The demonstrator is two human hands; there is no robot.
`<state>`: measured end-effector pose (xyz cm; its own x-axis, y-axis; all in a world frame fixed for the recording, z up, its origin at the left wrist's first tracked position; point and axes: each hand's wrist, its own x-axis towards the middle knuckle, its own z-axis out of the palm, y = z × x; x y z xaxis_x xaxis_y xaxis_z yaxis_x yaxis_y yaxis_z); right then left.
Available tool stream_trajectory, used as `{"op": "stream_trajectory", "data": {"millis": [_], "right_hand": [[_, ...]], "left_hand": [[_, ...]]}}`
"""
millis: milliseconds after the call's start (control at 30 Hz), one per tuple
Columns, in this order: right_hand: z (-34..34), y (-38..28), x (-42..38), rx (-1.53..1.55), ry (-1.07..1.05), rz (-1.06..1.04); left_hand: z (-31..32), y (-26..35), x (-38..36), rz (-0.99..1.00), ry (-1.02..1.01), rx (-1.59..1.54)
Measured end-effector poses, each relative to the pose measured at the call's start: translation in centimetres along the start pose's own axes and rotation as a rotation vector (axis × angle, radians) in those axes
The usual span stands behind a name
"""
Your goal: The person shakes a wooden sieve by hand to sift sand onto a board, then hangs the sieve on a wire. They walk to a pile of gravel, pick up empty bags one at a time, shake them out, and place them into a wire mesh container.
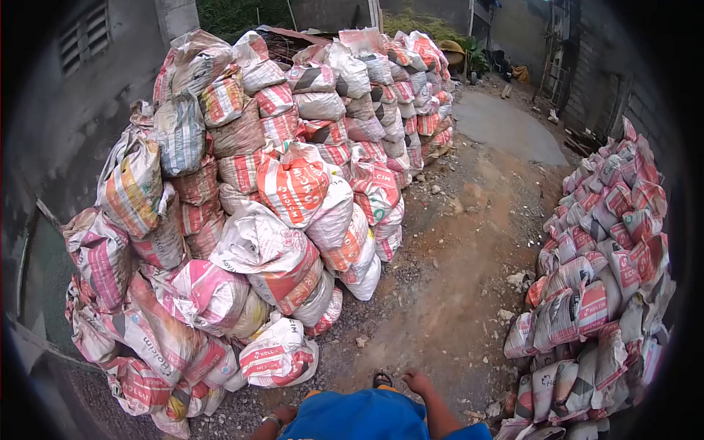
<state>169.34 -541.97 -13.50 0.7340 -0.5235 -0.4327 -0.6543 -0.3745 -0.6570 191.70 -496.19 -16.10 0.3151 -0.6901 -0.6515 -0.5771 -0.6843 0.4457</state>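
Both hands empty, low by hips. Left hand (282, 415) partly hidden, grip unclear; right hand (418, 381) loosely open. Nearest sack (279, 356) lies ahead-left, long axis crosswise, closer to left hand.

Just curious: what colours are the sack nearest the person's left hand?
The sack is white with red-orange bands and lettering, seen in the head view.

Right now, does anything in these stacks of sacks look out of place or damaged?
One sack lies alone on the gravel at the foot of the left pile, off the stack. The right pile looks crumpled and loosely heaped. No spill is visible.
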Motion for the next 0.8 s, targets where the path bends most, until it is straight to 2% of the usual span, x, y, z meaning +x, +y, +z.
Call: {"op": "stream_trajectory", "data": {"millis": [33, 67, 133, 167, 233, 333, 367, 400, 433, 467, 500, 567, 600, 667, 767, 800], "right_hand": [[-1.3, -1.0, 1.2, 0.012, -0.018, -0.027], [-2.4, -1.8, 2.0, 0.019, -0.01, -0.018], [-3.8, -2.5, 3.1, 0.084, -0.054, -0.103], [-4.1, -2.2, 3.4, 0.093, -0.042, -0.096], [-4.8, -1.3, 3.7, -0.061, -0.074, -0.059], [-5.6, 1.3, 2.4, -0.113, -0.106, -0.005], [-6.1, 2.3, 1.9, -0.097, -0.077, 0.033], [-6.3, 3.5, 1.3, -0.135, -0.149, 0.041], [-6.6, 4.9, 0.7, -0.173, -0.227, 0.045], [-6.7, 6.5, 0.0, -0.161, -0.206, 0.073], [-6.5, 8.3, -0.6, -0.168, -0.231, 0.091], [-7.1, 10.5, -2.1, -0.164, -0.248, 0.124], [-7.5, 11.1, -3.1, -0.159, -0.22, 0.107], [-8.2, 11.9, -5.0, -0.149, -0.187, 0.106], [-13.2, 8.4, -8.2, -0.053, -0.179, 0.147], [-14.8, 6.9, -9.5, -0.109, -0.144, 0.008]], "left_hand": [[-0.4, 1.6, 0.5, -0.108, 0.115, -0.174], [-1.5, 3.0, 1.1, -0.101, 0.107, -0.164], [-6.2, 6.8, 1.8, 0.114, 0.063, 0.155], [-6.5, 6.6, 2.8, 0.123, 0.057, 0.167], [-7.8, 6.9, 4.7, -0.083, 0.151, -0.17], [-12.3, 11.6, 3.4, -0.145, 0.088, -0.209], [-13.6, 13.7, 2.4, -0.105, 0.085, -0.18], [-14.5, 15.2, 1.9, -0.065, 0.081, -0.154], [-13.5, 14.0, 2.1, 0.054, 0.139, -0.084], [-12.9, 13.1, 2.3, 0.17, 0.202, -0.02], [-14.4, 15.8, 1.5, 0.195, 0.183, -0.007], [-18.9, 23.7, -2.4, -0.264, -0.155, -0.437], [-19.6, 24.4, -2.8, -0.22, -0.172, -0.373], [-19.6, 24.1, -3.9, 0.048, -0.086, -0.13], [-19.4, 24.1, -4.6, 0.211, -0.044, 0.027], [-19.4, 24.1, -4.7, 0.238, -0.038, 0.05]]}}
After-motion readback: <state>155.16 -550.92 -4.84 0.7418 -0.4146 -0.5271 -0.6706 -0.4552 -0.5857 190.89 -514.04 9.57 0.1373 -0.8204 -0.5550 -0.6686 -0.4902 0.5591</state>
